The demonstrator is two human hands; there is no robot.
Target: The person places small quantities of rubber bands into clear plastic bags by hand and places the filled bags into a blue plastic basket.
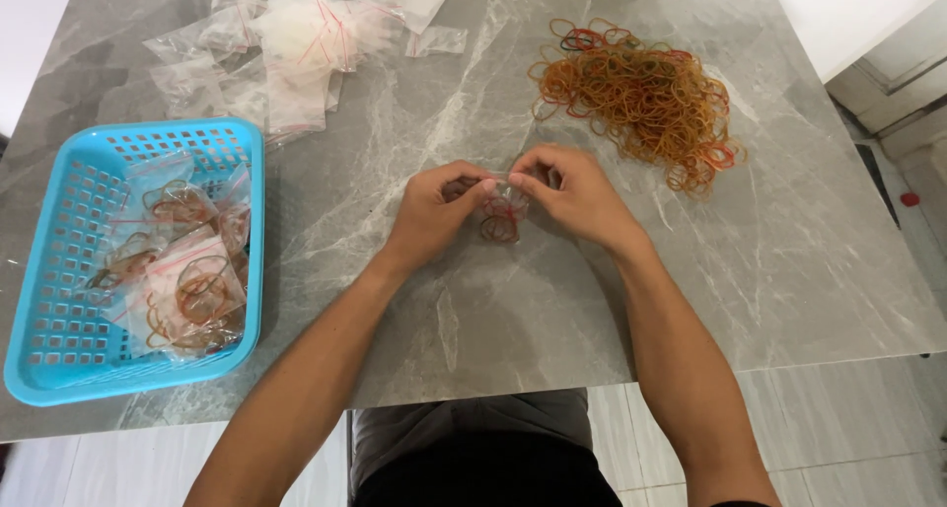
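both hands, left hand and right hand, pinch the top of a small clear bag of rubber bands, fingers closed on it, just left of the loose band pile. a weak pinch could probably spill bands onto the table.

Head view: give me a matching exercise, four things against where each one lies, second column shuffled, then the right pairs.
Things:
1. blue basket
2. loose rubber bands
3. empty clear bags
4. small bag with bands

Places:
A. far left of the table top
B. between both hands
C. near left table edge
D. far right of the table top

Pairs: 1-C, 2-D, 3-A, 4-B
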